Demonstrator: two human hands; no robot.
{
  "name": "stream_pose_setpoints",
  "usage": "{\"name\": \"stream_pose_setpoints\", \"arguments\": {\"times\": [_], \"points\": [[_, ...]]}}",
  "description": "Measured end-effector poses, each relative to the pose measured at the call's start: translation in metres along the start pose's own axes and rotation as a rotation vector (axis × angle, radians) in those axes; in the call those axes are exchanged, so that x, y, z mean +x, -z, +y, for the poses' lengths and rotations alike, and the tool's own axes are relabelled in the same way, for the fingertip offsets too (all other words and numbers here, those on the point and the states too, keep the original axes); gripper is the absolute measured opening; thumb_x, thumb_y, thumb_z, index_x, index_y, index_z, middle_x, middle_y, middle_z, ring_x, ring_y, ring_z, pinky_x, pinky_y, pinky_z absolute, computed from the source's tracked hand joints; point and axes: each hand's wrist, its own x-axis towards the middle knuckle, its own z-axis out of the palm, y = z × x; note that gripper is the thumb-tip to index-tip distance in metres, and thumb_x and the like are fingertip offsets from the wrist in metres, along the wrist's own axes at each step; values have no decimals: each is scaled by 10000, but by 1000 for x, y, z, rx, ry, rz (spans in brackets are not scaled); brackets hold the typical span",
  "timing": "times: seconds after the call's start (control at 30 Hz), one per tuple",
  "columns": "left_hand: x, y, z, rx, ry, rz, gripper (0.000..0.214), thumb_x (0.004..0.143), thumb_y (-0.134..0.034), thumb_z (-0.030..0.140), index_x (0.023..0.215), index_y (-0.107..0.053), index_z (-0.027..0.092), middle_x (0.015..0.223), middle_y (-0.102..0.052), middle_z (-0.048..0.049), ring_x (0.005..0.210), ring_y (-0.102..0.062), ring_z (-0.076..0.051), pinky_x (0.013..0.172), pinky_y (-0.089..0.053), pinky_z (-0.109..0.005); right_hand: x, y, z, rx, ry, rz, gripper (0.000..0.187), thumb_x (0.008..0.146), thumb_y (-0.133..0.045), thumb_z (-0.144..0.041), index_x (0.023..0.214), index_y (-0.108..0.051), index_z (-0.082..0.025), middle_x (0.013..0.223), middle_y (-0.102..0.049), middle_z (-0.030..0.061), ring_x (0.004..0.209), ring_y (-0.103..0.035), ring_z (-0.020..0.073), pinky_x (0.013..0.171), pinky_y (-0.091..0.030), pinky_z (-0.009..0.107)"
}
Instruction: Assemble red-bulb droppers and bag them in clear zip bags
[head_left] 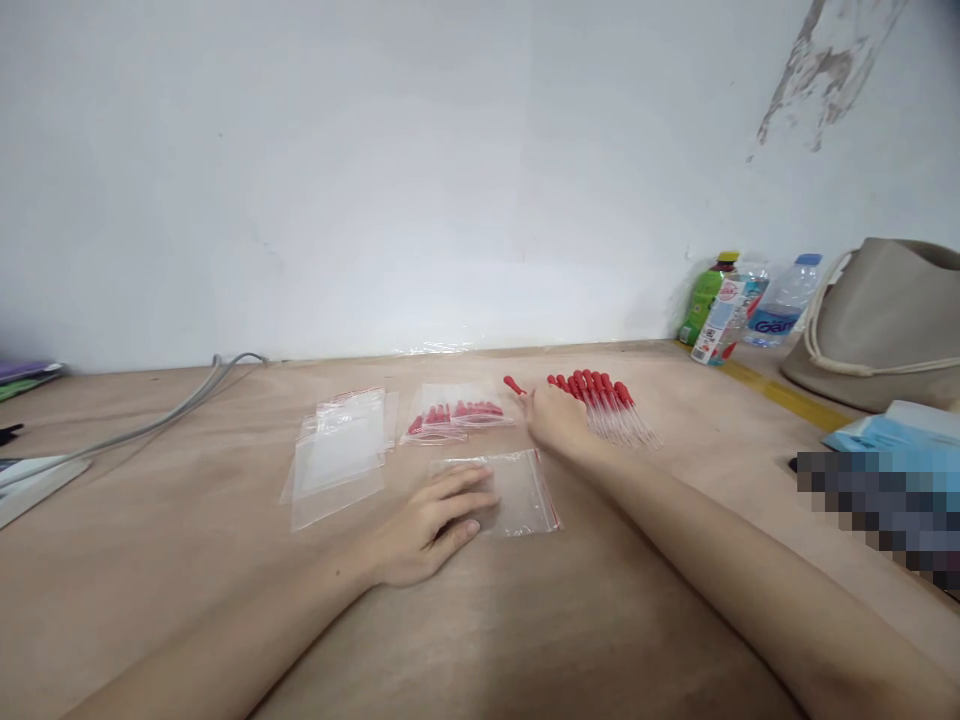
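My left hand point(450, 515) lies with fingers outstretched on a clear zip bag point(517, 495), whose red-lined edge faces right. My right hand point(555, 420) is closed around a dropper; its red bulb point(514, 385) sticks out to the left of the fingers, and the rest is hidden. Just right of that hand, several droppers point(604, 395) with red bulbs and clear tubes lie side by side. Filled zip bags point(457, 412) with red-bulbed droppers inside lie beyond my left hand. A loose stack of flat zip bags point(339, 455) rests to the left.
A grey cable point(180, 405) crosses the wooden table point(480, 640) at the left. Several bottles point(709, 300), a grey bag point(885, 320) and a blue packet point(907, 430) stand or lie at the right. A white wall point(375, 180) closes off the back.
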Motion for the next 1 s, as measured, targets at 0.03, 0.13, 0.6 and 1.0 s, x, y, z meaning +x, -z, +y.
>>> {"name": "stream_pose_setpoints", "arguments": {"times": [0.03,0.13,0.6,1.0], "points": [[-1,0,0,5,18,42,364,886,-389,263,1240,-470,253,1356,-387,-49,1255,-332,-219,1027,-308,-414,-3,3,5,112,27,39,292,881,-332,-324,931,-548,-134,923,-629,127,850,-593,212,687,-421,297],[-1,-2,0,9,58,115,355,879,-402,265,1224,-486,255,1310,-440,-52,1211,-392,-218,1004,-342,-407,-16,9,24,586,140,143,251,861,-371,-384,903,-479,-161,825,-615,65,765,-587,158,654,-430,261],[3,0,-3,-22,93,3,451,867,-427,324,1310,-369,258,1327,-435,-42,1218,-385,-223,1009,-315,-448,-67,5,48,1302,-170,-1,791,626,-641,-386,1211,-139,-207,605,-500,-76,501,-583,131,524,-516,290],[3,-1,-3,-16,74,10,509,861,-440,311,1346,-294,255,1360,-388,-42,1228,-377,-207,1011,-331,-404,-75,6,54,1397,-134,-311,266,691,-631,-333,836,-468,-181,757,-586,1,599,-582,89,614,-488,253]]}}
